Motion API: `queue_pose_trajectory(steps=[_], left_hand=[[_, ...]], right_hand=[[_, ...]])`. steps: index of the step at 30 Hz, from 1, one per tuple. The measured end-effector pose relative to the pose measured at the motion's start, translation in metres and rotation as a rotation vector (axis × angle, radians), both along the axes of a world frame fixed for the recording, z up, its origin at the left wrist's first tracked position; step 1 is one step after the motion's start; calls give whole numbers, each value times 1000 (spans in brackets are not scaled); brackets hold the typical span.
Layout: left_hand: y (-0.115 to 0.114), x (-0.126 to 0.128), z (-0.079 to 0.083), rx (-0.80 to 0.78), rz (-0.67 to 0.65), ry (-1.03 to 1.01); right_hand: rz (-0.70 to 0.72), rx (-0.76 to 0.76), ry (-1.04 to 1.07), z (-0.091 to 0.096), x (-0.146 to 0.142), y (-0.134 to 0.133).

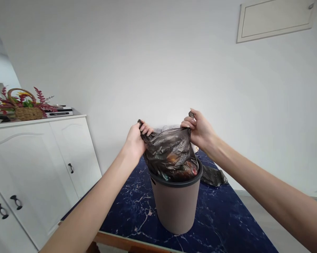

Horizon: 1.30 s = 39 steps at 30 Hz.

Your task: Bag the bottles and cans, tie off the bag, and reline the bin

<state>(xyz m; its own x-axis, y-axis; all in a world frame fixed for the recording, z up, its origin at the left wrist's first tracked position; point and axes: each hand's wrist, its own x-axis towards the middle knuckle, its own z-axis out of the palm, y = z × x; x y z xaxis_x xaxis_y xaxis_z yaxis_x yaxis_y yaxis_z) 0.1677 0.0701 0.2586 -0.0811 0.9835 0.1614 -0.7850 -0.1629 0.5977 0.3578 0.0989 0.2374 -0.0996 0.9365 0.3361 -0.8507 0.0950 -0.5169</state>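
A thin black garbage bag (169,147) bulges up out of a brownish-grey trash can (176,207) with a dark rim. Through the film, orange, red and greenish contents show dimly. My left hand (138,137) is closed around the bag's gathered top edge on the left. On the other side, my right hand (198,128) grips the opposite top edge, a bit higher. Between both hands the film is stretched. The lower part of the bag is hidden inside the can.
The can stands on a dark blue marble-patterned table (132,211). Another crumpled black plastic bag (213,176) lies right of it. Whitish items behind the bag are mostly hidden. A white cabinet (39,168) on the left carries a flower basket (28,113). A white wall rises behind.
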Motion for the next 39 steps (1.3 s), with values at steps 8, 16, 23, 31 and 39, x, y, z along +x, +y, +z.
queue_pose_trajectory(steps=[8, 16, 23, 31, 39], left_hand=[[-15, -6, -3, -18, -104, 218], [0, -5, 19, -25, 19, 19], [19, 24, 50, 36, 52, -30], [47, 25, 52, 47, 125, -76], [76, -3, 31, -63, 229, -81]], right_hand=[[-52, 40, 130, 20, 18, -11], [-101, -61, -18, 0, 19, 8], [-192, -213, -79, -15, 17, 18], [-389, -305, 70, -9, 38, 52], [-493, -385, 189, -20, 31, 76]])
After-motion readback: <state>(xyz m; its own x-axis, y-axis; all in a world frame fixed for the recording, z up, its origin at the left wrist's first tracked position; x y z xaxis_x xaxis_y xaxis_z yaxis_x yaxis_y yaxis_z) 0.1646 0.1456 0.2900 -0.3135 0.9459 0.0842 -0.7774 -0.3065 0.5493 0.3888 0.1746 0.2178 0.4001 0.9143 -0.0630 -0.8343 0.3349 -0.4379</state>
